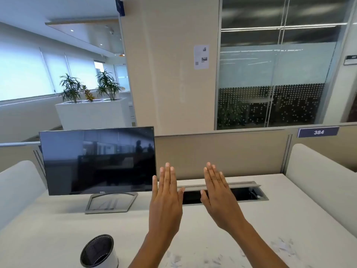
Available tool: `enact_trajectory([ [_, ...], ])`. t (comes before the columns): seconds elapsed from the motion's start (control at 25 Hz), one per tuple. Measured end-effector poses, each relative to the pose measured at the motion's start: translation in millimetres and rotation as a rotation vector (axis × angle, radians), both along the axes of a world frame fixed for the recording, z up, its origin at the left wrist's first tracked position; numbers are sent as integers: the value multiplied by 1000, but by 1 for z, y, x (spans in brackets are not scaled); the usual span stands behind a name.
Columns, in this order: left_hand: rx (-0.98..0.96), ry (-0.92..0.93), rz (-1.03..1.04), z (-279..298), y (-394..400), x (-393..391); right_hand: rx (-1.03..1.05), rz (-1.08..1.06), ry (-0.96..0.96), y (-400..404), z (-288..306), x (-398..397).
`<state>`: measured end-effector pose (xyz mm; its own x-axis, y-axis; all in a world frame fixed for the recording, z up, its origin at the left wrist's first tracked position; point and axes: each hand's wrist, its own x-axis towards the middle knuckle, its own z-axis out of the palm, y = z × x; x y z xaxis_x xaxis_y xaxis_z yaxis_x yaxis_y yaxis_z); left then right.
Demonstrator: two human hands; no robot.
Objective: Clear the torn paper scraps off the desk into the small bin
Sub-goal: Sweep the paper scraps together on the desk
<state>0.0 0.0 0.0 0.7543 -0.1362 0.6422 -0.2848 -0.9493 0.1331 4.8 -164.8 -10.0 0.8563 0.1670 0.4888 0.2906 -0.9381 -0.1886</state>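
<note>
Both hands up in mid-air over the surface point(251, 219), backs to the camera, holding nothing. Left hand point(166, 202) flat with fingers straight and close together, thumb a bit out. Right hand point(220, 200) same deal, fingers straight, tilted slightly to the left. Not touching each other, just side by side in front of the open cable slot point(245, 192).

Scraps point(282, 246) scattered along the near edge, white on white so kinda hard to count: one cluster to the right of the right forearm, more bits point(175, 259) between the two forearms. Bin point(99, 252) sitting upright at the near left, white wall, dark mesh inside, well apart from the scraps. Can't tell if anything's in it.

Dark monitor point(96, 161) on its stand back left, beige partition point(222, 151) behind, tag point(318, 132) reading 384 on the right.
</note>
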Motion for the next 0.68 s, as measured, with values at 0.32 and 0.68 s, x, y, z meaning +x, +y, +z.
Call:
enact_trajectory([
  [0.32,1,62,30,-46,2,-19,20,-13,61,3,-34,-24],
  [0.68,-58,214,-29,-86,3,-54,24,-38,202,8,-84,-54],
])
